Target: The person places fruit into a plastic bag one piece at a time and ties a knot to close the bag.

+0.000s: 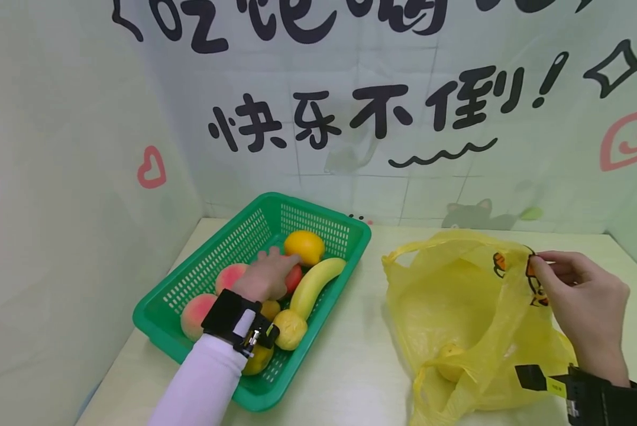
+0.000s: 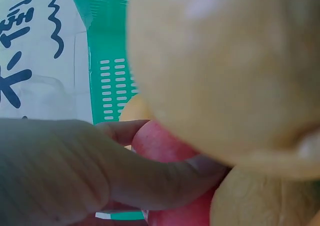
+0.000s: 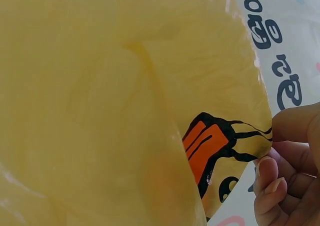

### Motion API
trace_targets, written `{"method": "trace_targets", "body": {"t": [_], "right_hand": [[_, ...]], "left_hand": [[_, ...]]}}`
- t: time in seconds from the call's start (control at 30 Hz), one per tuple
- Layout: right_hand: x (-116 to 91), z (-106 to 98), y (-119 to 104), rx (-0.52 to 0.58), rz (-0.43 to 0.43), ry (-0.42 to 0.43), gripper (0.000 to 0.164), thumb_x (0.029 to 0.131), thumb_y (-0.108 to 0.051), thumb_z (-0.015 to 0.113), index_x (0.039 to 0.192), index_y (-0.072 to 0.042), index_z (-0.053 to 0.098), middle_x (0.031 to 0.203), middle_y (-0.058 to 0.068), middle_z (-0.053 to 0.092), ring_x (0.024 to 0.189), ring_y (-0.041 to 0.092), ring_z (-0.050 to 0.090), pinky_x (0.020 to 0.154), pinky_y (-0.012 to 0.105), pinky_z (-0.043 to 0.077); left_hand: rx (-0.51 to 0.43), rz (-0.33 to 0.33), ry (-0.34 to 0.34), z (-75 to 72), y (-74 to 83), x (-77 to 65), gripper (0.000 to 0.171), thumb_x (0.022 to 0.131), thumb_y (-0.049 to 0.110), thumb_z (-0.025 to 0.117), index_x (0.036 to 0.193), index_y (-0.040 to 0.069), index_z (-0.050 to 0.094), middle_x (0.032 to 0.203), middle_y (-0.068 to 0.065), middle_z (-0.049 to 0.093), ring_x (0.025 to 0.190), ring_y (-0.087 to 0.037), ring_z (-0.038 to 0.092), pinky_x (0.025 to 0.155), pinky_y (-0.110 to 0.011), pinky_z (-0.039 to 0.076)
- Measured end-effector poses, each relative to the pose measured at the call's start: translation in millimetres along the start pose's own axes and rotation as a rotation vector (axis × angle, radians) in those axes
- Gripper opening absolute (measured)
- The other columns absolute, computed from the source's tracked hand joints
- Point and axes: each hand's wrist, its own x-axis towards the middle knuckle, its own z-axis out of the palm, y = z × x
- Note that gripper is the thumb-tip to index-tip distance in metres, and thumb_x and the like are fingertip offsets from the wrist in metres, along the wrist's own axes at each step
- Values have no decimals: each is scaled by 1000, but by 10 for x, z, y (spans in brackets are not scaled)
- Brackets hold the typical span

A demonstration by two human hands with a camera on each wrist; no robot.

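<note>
My left hand (image 1: pixel 265 277) reaches into a green plastic basket (image 1: pixel 269 397) of fruit. Its thumb curls over a red fruit (image 2: pixel 162 143), with fingers round the far side, in the left wrist view. Beside that hand lie two pinkish peaches (image 1: pixel 197 315), a yellow-orange fruit (image 1: pixel 304 247) and a banana (image 1: pixel 314 289). On the right, my right hand (image 1: pixel 589 293) pinches the upper edge of a yellow plastic bag (image 1: pixel 435 290) between thumb and fingers. The bag's mouth hangs spread, and a rounded yellow thing (image 1: pixel 450 362) shows low inside it.
A knobbly yellow fruit (image 1: pixel 290 329) and other round fruits sit in the basket's near part, partly behind the left wrist. The pale table (image 1: pixel 350 355) runs between basket and bag. A printed cloth (image 1: pixel 350 160) with black lettering hangs behind.
</note>
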Motion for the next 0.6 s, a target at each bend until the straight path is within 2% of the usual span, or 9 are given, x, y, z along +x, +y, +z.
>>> {"method": "trace_targets", "body": {"t": [0.17, 0.47, 0.6], "right_hand": [[7, -1, 1, 11, -6, -1, 22, 92, -20, 69, 106, -4, 74, 64, -39, 45, 59, -15, 43, 56, 7, 35], [6, -2, -2, 9, -12, -1, 23, 92, -19, 69, 107, -3, 74, 65, -40, 45, 60, -17, 43, 57, 5, 35], [5, 2, -8, 9, -16, 0, 23, 92, -20, 69, 106, -3, 74, 65, -40, 44, 59, -16, 43, 56, 5, 35]], "left_hand": [[30, 1, 31, 3, -9, 7, 54, 86, 7, 72, 135, 18, 53, 117, -19, 51, 100, -36, 47, 81, -46, 51], [-40, -1, 36, -9, -10, -4, 54, 84, 4, 74, 133, 16, 54, 113, -19, 50, 94, -33, 50, 76, -42, 51], [-43, -13, 35, -31, -7, -9, 60, 81, 9, 79, 135, 16, 54, 113, -18, 52, 93, -32, 52, 76, -41, 50]]}}
